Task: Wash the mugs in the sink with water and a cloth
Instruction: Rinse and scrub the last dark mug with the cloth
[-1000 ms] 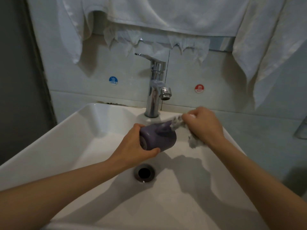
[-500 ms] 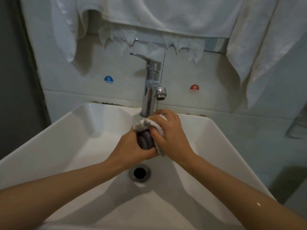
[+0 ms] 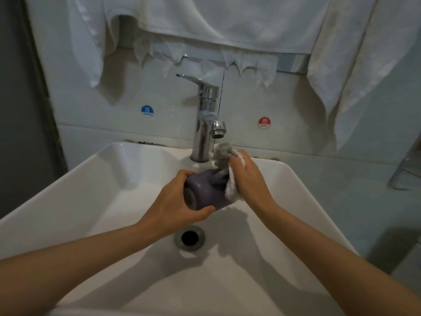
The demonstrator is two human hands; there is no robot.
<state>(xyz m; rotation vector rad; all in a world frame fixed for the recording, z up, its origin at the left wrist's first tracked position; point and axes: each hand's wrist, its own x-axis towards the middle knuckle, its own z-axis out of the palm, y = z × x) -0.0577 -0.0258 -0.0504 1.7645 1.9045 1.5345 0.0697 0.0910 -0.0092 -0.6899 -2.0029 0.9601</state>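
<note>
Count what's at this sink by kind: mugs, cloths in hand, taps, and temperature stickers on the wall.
Mugs: 1, the purple mug, held in the left hand
Cloths in hand: 1, the cloth, gripped by the right hand
Taps: 1, the tap
Stickers: 2, the blue COLD sticker and the red HOT sticker
Total: 5

Mug point(image 3: 205, 195) mouth hidden behind cloth point(image 3: 231, 187); hanging towels point(image 3: 227, 23) cut off at top edge.

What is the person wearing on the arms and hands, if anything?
Nothing that shows. The left hand and the right hand are bare: no glove, watch or bracelet is visible. The left forearm and the right forearm are bare too, with no sleeve in view.
</note>
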